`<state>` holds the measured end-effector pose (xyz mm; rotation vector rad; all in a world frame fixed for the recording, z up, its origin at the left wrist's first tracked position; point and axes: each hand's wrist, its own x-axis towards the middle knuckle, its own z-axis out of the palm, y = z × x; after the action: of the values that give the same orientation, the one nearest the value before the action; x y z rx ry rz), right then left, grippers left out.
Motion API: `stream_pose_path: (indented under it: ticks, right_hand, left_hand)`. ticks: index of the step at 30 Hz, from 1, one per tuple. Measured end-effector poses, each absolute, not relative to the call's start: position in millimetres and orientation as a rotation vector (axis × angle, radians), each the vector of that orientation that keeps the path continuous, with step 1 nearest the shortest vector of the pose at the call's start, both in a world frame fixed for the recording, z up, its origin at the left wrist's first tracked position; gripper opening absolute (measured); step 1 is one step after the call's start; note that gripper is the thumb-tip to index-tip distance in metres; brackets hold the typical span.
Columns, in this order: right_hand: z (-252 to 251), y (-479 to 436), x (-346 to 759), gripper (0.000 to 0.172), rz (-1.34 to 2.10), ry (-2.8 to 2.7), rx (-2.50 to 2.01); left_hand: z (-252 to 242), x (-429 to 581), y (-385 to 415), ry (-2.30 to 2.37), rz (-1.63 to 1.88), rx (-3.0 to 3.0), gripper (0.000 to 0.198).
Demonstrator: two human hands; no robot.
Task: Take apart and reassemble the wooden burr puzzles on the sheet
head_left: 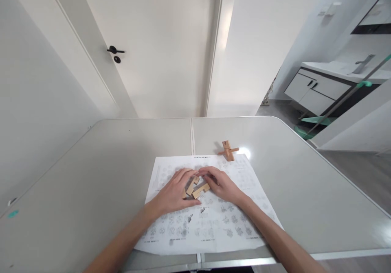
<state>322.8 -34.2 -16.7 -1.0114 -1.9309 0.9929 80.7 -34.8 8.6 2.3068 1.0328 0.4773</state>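
Observation:
Several notched wooden pieces (200, 190) lie together on a printed paper sheet (214, 240). My left hand (175, 189) curves around their left side, its thumb stretched out below them and its fingers above. On the other side, my right hand (221, 183) bends over the upper right of the pieces, with its fingertips close to those of my left hand. Parts of the pieces are hidden under the fingers. Beyond the sheet's top edge stands a cross-shaped wooden assembly (228, 151), which neither hand touches.
The sheet rests on a grey table (91, 183) with a seam down its middle. Behind the table is a white door (159, 41) with a black handle. A sink cabinet (317, 90) and a green-and-grey pole stand at the right.

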Motion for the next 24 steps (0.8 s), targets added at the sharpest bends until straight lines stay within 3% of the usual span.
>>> stream_pose_path:
  ticks: [6, 13, 19, 24]
  right_hand:
    - [-29.9, -31.7, 317.5, 0.027, 0.681, -1.943, -1.119]
    - [-36.1, -30.9, 316.1, 0.049, 0.482, -2.029, -1.151]
    - [-27.4, -30.8, 319.0, 0.027, 0.614, -1.890, -1.184]
    - [-24.1, -30.5, 319.8, 0.023, 0.627, -1.895, -1.200]
  left_hand:
    - [2.8, 89.3, -41.2, 0.983, 0.489, 2.337, 0.098]
    - [8.0, 112.7, -50.4, 0.860, 0.473, 2.353, 0.075]
    - [-1.3, 112.4, -43.7, 0.903, 0.510, 2.362, 0.068]
    - [-7.2, 73.2, -7.3, 1.232, 0.596, 2.356, 0.056]
